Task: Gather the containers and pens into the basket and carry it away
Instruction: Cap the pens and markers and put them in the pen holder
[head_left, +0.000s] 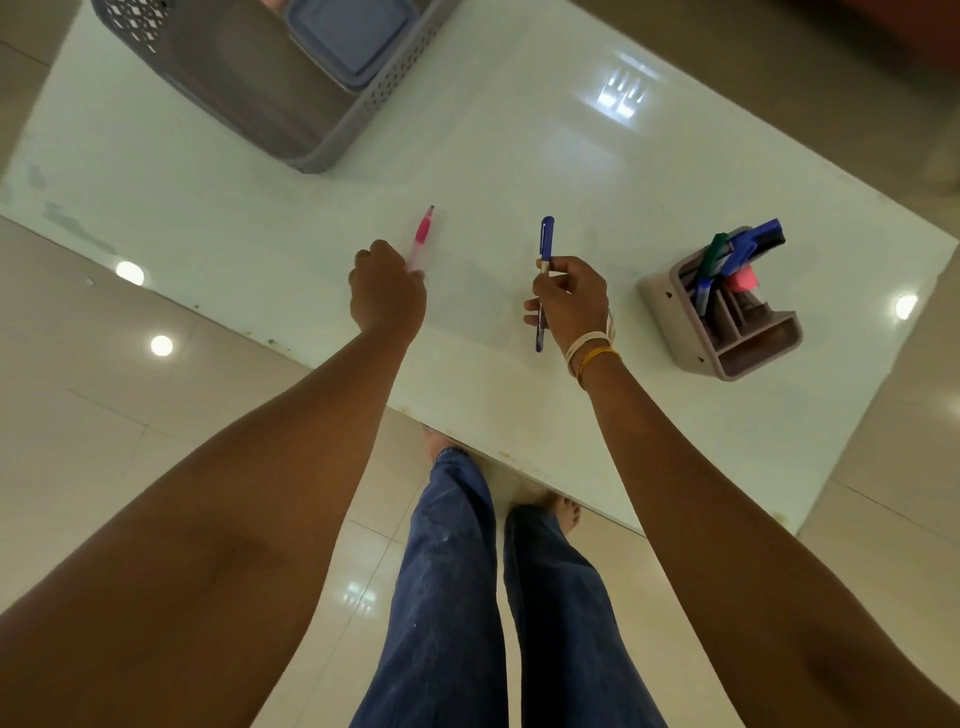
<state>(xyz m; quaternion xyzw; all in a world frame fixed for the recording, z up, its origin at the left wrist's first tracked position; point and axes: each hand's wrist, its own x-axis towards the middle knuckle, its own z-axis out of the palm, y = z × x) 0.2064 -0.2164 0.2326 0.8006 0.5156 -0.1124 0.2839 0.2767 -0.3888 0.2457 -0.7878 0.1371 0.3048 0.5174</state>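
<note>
Glossy beige tile floor (104, 415) nearest, blue jeans (447, 597) and bare feet at the counter's near edge. Counter (311, 218) is smooth white, reflective, scuffed along the left edge. Left hand (387, 291) over the near-middle of the counter, grip curled round the lower end of a translucent pink pen (423, 236); pen tip points to the far edge, can't tell if it's lifted or touching the surface. Right hand (571, 301), thread and yellow bands on wrist, grip pinching a slim blue pen (544, 280) mid-barrel, cap end up toward the far side. Toward the right edge, a grey plastic desk organiser (727, 322), boxy, divided into compartments, tilted view; far compartments hold blue, green markers and something pink, near long compartment looks bare. Far left corner: grey perforated plastic basket (332, 130), rectangular, lattice walls; inside it against the far-right wall a blue-grey lidded container (353, 36), rounded square, partly cut by frame.
</note>
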